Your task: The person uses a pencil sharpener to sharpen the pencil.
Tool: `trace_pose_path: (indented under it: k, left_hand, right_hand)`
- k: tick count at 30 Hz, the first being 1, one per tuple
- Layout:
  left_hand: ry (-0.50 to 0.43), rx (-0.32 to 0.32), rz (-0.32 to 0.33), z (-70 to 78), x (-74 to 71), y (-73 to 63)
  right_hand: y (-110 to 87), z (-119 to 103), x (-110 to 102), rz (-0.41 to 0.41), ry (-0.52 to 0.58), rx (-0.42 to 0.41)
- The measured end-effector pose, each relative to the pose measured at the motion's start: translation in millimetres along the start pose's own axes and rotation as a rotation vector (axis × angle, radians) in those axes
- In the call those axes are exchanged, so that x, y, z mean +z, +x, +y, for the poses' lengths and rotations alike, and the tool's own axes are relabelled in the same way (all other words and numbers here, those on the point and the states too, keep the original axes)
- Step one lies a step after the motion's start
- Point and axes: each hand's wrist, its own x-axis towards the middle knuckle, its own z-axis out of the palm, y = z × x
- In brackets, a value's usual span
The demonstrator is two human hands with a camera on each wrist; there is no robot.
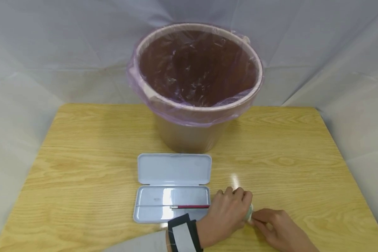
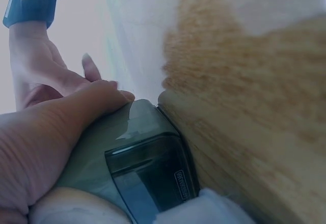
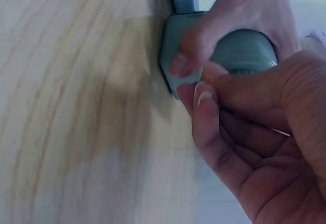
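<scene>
My left hand (image 1: 228,213) grips a green pencil sharpener (image 3: 244,53) on the table, fingers over its top and thumb along its end. A dark see-through drawer (image 2: 153,175) shows on the sharpener in the left wrist view. At the sharpener's right end, my right hand (image 1: 281,229) pinches with thumb and fingertips, right beside the left thumb; the pinched part is hidden by the fingers. Left of my hands lies an open light blue pencil case (image 1: 151,196). A red pencil (image 1: 189,207) rests in it, its far end hidden behind the left hand.
Behind the pencil case stands a large brown bin (image 1: 189,134) lined with a thin purple plastic bag (image 1: 135,77). The wooden table (image 1: 82,168) has pale cloth (image 1: 66,42) hanging behind it and at both sides.
</scene>
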Motion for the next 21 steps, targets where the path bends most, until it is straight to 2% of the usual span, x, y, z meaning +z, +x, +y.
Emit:
trace_pose_path:
  k: [4,8,16,21]
  left_hand:
    - [-0.022,-0.003,-0.032,-0.7,-0.7,0.4]
    - [-0.03,-0.01,-0.009,-0.4,-0.2,0.6]
    - [-0.004,-0.034,0.074,0.0,1.6,-0.6]
    - [-0.029,-0.02,0.042,-0.5,0.9,-0.7]
  right_hand:
    - [-2.3,-2.6,-5.0,-0.04,-0.024,0.026]
    - [-3.7,-5.6,-8.8,-0.038,-0.075,0.015]
    - [-7.7,-15.0,-12.1,0.034,-0.148,-0.024]
    - [-8.8,-27.2,-14.7,0.121,-0.218,-0.014]
